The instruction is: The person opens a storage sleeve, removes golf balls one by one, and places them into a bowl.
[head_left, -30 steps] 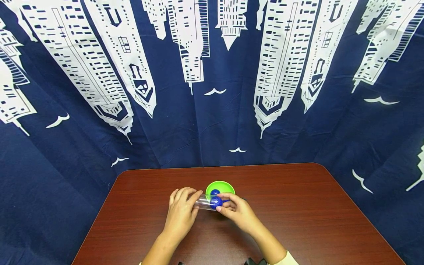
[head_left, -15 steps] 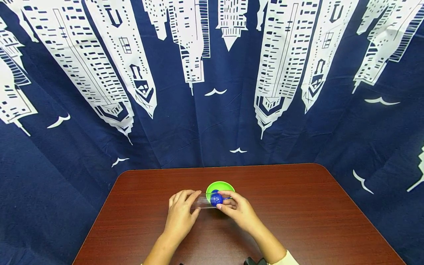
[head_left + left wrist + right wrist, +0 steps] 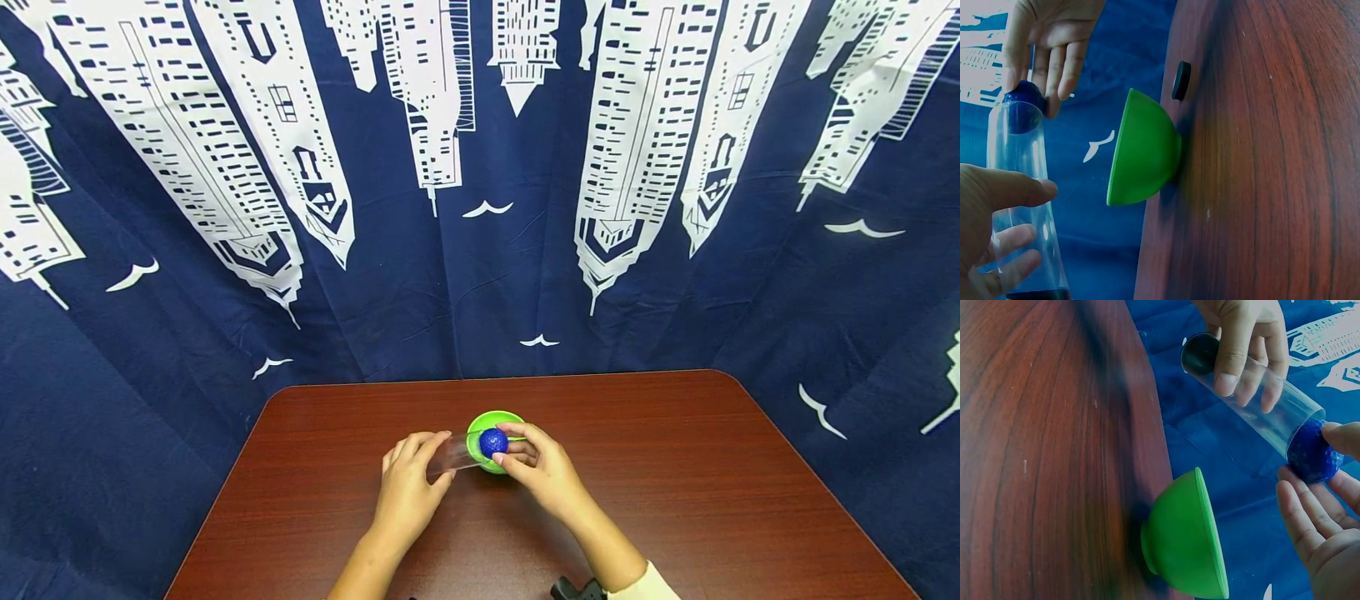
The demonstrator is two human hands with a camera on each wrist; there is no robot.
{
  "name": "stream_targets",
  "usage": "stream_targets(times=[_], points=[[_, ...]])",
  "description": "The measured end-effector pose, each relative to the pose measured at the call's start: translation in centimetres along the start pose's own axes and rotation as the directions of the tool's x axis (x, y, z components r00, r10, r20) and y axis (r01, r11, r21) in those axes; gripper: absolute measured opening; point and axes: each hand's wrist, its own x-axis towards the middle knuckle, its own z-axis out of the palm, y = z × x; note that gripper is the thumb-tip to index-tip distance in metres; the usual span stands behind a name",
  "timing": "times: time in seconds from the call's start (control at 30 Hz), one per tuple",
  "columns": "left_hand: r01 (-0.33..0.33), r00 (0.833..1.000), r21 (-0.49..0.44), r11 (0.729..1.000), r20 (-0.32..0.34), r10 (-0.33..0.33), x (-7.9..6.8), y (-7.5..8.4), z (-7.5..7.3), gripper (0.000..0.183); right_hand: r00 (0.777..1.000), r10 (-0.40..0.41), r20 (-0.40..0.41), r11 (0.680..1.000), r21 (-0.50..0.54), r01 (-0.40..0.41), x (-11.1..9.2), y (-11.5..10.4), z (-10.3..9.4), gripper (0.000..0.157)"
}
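My left hand (image 3: 408, 483) grips a clear plastic tube (image 3: 1269, 412) around its body, thumb on one side and fingers on the other. A dark piece (image 3: 1200, 353) covers the tube's far end, by the left hand. My right hand (image 3: 549, 477) pinches a dimpled blue ball (image 3: 493, 442) between thumb and fingers at the tube's open mouth. In the left wrist view, part of the ball (image 3: 1024, 106) shows through the tube wall, so it sits partly inside. Just beyond the hands a green bowl (image 3: 1144, 150) stands upright on the table; its inside is mostly hidden.
A round black cap (image 3: 1181, 80) lies on the brown wooden table (image 3: 675, 467) near the bowl. Behind the table hangs a blue curtain (image 3: 510, 267) printed with white buildings and birds. A black strap (image 3: 577, 590) is on the right wrist.
The hands have shifted slightly away from the body, with the tube's mouth end and the ball rising over the bowl. A second blue ball seen in the bowl earlier is now hidden.
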Motion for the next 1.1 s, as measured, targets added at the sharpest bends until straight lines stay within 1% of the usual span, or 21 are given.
stream_targets(times=[0.17, 0.33, 0.47, 0.63, 0.73, 0.8, 0.97, 1.03, 1.1], points=[[0.078, 0.996, -0.063, 0.995, 0.035, -0.076, 0.0, -0.4, 0.1, 0.058, 0.999, -0.021, -0.030, 1.000, -0.005, 0.021, 0.5, 0.3, -0.1, 0.043], [0.168, 0.984, -0.136, 0.976, 0.084, -0.158, 0.0, -0.6, 0.3, 0.058, 0.998, -0.027, -0.056, 0.999, -0.030, 0.025, 1.0, 1.0, -0.3, 0.042], [0.210, 0.976, -0.183, 0.961, 0.102, -0.193, 0.1, -0.9, 0.4, 0.057, 0.997, -0.040, -0.071, 0.996, -0.085, 0.034, 1.4, 1.5, -0.4, 0.041], [0.231, 0.972, -0.238, 0.943, 0.105, -0.212, 0.1, -1.1, 0.6, 0.056, 0.996, -0.073, -0.043, 0.977, -0.204, 0.063, 1.9, 1.5, -0.5, 0.041], [0.247, 0.968, -0.261, 0.933, 0.116, -0.223, 0.1, -1.3, 0.9, 0.056, 0.996, -0.091, -0.001, 0.956, -0.280, 0.087, 2.0, 1.5, -0.6, 0.040], [0.258, 0.965, -0.275, 0.926, 0.126, -0.232, 0.0, -1.4, 1.1, 0.056, 0.994, -0.107, 0.033, 0.937, -0.331, 0.112, 2.1, 1.6, -0.6, 0.039], [0.288, 0.956, -0.299, 0.910, 0.149, -0.253, -0.1, -1.6, 1.5, 0.056, 0.981, -0.153, 0.119, 0.861, -0.470, 0.191, 2.4, 1.8, -0.6, 0.038], [0.301, 0.952, -0.303, 0.904, 0.156, -0.264, -0.2, -1.7, 1.6, 0.056, 0.977, -0.158, 0.147, 0.837, -0.505, 0.211, 2.5, 1.8, -0.5, 0.038], [0.306, 0.950, -0.307, 0.901, 0.160, -0.268, -0.2, -1.7, 1.7, 0.054, 0.972, -0.159, 0.171, 0.820, -0.525, 0.227, 2.6, 1.8, -0.4, 0.037]])
